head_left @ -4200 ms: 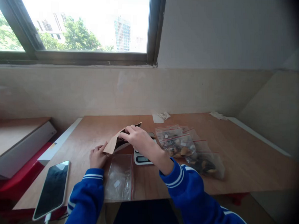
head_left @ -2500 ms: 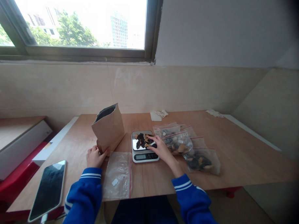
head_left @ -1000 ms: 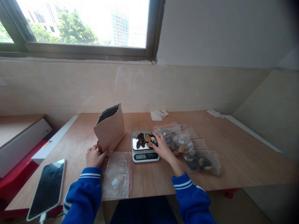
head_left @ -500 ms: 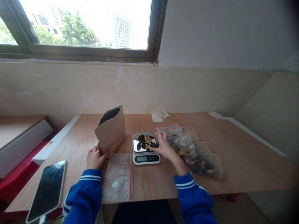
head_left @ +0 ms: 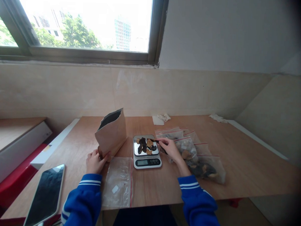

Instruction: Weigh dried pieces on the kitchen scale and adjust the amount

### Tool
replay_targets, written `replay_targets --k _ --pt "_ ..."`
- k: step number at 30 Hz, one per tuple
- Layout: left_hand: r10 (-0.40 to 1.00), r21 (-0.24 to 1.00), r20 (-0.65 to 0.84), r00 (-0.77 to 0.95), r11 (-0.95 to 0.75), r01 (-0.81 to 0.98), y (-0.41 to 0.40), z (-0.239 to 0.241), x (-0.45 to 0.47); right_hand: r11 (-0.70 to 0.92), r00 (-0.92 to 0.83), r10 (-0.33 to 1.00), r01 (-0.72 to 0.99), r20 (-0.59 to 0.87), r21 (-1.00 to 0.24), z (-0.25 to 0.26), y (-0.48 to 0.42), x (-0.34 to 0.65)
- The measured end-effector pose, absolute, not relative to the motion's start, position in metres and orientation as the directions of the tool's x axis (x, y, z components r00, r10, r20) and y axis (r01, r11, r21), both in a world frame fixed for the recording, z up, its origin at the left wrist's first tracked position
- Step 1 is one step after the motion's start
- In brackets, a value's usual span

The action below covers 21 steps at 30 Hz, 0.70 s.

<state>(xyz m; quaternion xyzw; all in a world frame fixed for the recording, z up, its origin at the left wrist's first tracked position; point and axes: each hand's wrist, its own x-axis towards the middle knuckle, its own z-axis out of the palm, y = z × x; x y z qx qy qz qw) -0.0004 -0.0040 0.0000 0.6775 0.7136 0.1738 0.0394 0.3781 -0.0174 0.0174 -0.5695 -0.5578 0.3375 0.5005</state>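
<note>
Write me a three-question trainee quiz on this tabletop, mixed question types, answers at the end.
1. Multiple choice: which thing is the left hand touching?
A) the phone
B) the brown bag
C) the crumpled paper

2. True or false: the brown bag is lying flat on its side.

3. Short answer: what lies on the metal tray of the digital scale, next to the right hand?

Key:
1. B
2. False; it stands up with its mouth open.
3. Dark and tan dried-looking pieces.
</note>
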Motion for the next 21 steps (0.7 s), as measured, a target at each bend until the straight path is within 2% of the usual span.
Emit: replay_targets --k 4,13,21 --pt "0.978 0.307 0.193 -0.083 0.020 0.951 -0.004 0.000 0.000 0.030 0.192 0.978 0.285 0.087 -0.958 0.011 -0.011 0.379" --pt "0.978 0.320 0.191 -0.086 0.021 0.947 -0.005 0.002 0.000 -0.045 0.120 0.993 0.336 -0.005 -0.941 0.017 0.008 0.370" --pt "0.980 0.297 0.180 -0.083 0.026 0.955 -0.004 0.002 0.000 -0.002 0.140 0.988 0.420 0.062 -0.908 0.020 0.010 0.384"
